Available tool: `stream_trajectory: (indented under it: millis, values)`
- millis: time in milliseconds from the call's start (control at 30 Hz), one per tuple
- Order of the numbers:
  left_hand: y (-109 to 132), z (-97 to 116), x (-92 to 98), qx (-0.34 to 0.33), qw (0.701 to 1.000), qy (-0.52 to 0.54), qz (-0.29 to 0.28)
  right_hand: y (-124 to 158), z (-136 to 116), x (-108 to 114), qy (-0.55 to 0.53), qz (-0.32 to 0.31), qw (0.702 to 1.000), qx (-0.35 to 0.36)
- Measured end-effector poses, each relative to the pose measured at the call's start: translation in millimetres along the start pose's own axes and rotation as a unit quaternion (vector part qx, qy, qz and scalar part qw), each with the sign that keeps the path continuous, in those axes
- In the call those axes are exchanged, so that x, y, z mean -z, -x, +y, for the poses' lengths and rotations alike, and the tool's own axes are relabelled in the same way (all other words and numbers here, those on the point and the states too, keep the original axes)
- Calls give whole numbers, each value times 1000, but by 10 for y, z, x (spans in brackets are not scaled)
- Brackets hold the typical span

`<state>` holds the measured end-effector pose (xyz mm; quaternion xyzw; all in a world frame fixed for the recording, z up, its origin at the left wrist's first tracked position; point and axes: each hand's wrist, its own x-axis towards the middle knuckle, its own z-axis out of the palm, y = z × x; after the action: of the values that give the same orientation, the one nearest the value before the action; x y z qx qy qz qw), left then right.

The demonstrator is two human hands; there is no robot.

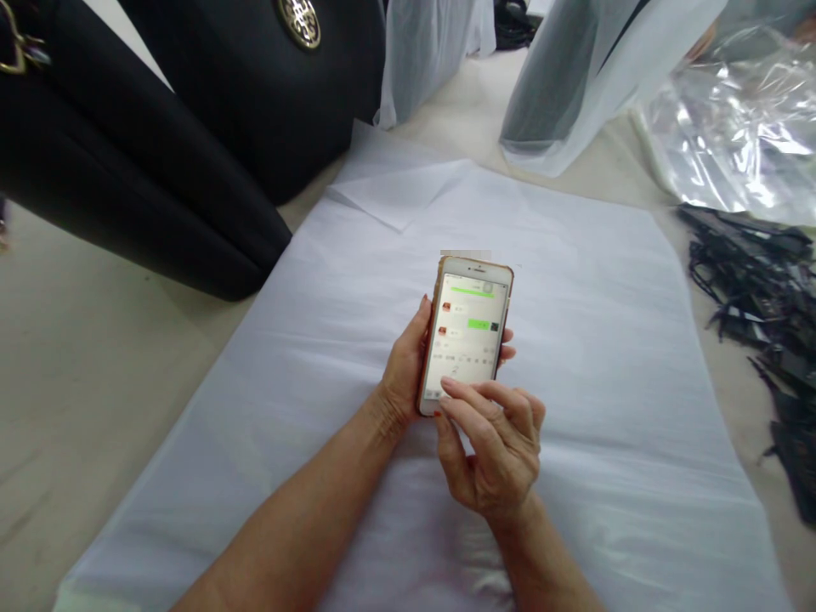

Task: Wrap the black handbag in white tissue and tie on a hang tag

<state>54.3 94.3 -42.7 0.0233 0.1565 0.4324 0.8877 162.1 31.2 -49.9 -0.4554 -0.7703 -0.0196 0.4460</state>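
A white smartphone [468, 340] in a brownish case lies in my left hand [406, 361], whose thumb rests along its left edge and whose fingertips show at its right edge. Its lit screen carries a chat with green message bubbles. My right hand [497, 442] is over the phone's lower end, its index fingertip at the bottom of the screen. The fingers of that hand are apart and partly bent, with nothing held between them. Beneath both hands spreads a white sheet [574, 280].
Black handbags [255, 102] stand at the upper left, one with a round gold emblem. Translucent wrapped items [554, 93] are at the back. Clear plastic bags [739, 127] lie at the upper right, above a heap of black straps [758, 289]. Part of another person's hand shows behind them.
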Motion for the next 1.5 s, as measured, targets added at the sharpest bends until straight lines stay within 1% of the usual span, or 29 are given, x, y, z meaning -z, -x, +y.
stream_trajectory:
  millis: [133,400,567,733,867,1067,1300,1500]
  values:
    - [-6,-6,13,-3,1000,-3,-12,3,34,-8,24,20,999,-22]
    - [-5,5,9,-5,1000,2,-13,3,27,4,4,9,1000,-12]
    - [-7,13,10,-4,1000,8,-10,-1,41,5,29,21,999,-37]
    - [-14,16,22,-5,1000,12,-24,3,38,17,23,13,999,-26]
    - [-13,14,22,-6,999,15,-27,8,32,20,30,19,999,-38]
    - [-3,7,6,-9,1000,-2,-13,4,42,3,32,24,998,-38]
    - [-8,9,25,-12,1000,-2,-19,4,21,17,-1,4,1000,-10]
    - [-14,16,47,-11,1000,-6,-23,9,33,19,21,14,999,-32]
